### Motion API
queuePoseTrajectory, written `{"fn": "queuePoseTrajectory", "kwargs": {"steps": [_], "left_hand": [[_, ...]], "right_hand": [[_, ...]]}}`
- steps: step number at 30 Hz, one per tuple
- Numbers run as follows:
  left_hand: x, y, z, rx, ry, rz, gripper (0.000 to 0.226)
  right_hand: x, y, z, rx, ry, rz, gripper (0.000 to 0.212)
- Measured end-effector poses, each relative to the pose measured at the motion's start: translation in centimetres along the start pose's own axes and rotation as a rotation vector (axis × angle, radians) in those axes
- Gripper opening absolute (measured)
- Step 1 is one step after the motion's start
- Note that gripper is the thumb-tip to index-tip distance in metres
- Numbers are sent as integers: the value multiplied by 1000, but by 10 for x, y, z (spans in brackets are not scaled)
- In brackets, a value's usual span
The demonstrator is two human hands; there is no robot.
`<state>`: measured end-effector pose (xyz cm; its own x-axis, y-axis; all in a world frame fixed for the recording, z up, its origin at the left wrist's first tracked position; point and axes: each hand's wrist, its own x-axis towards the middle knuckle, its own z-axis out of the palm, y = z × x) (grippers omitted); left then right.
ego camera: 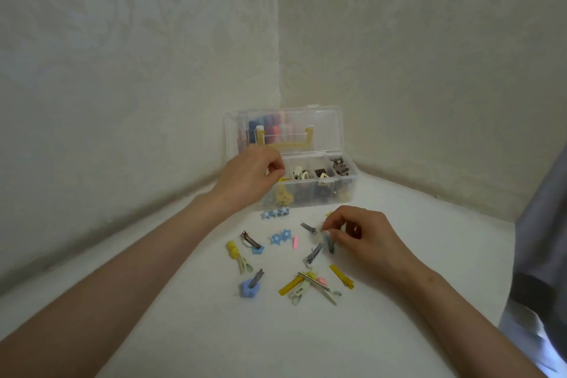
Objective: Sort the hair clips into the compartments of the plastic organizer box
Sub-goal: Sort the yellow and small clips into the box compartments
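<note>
Two pale patterned walls [138,55] meet behind a white tabletop [214,331], and a grey cloth [540,224] hangs along its right edge. In the tabletop's far corner, close to both walls, stands the clear plastic organizer box [343,193]. Its lid [325,129] is tipped up and back, with a yellow handle [287,144] across it. The open compartments hold cream clips [299,174], dark clips [320,172] and brown clips [339,166], and yellow clips [282,197] show through the front wall at the left end. The left hand [248,175] hovers over the box's left end with its fingers curled inward. A speck of yellow sits at the fingertips, but whether they hold anything cannot be told. The right hand [365,236] is low over the tabletop just in front of the box, with thumb and forefinger pinching a small pale clip [322,234]. The loose hair clips lie spread between the two forearms, toward the middle of the tabletop. These include a tangled pile of yellow and cream clips [310,284], a blue flower clip [250,285], a yellow bar clip [341,277], a yellow bobble clip [232,248] and a metal clip [250,239] touching a blue star. There are also two grey clips [314,253], a row of blue star clips [275,212] just beside the box front, a second star clip [280,236] and a small pink clip [295,241].
</note>
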<state>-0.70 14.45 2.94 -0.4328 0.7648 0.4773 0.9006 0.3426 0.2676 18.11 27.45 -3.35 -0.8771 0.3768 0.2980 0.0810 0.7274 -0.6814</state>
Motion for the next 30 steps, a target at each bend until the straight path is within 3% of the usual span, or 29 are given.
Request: {"fn": "queuePoseTrajectory", "kwargs": {"steps": [3,6,9,15,18,26,30], "left_hand": [[-26,12,0,-49,-63,61,8],[-47,20,1,-60,-140,93,8],[-62,23,-1,-82,-217,83,9],[-77,22,0,-69,-470,86,18],[-79,22,4,-56,-531,117,22],[-76,26,18,0,-462,146,14],[-75,26,17,-6,-400,138,14]], "right_hand": [[-3,-7,3,4,-78,-113,6],[-7,-13,6,-59,-230,-285,26],[-9,-11,11,-200,-291,-395,31],[-4,-1,10,-144,-167,-283,9],[-2,2,11,-141,-145,-224,9],[1,11,8,-210,-5,-195,14],[-2,5,3,-125,-133,-287,11]]}}
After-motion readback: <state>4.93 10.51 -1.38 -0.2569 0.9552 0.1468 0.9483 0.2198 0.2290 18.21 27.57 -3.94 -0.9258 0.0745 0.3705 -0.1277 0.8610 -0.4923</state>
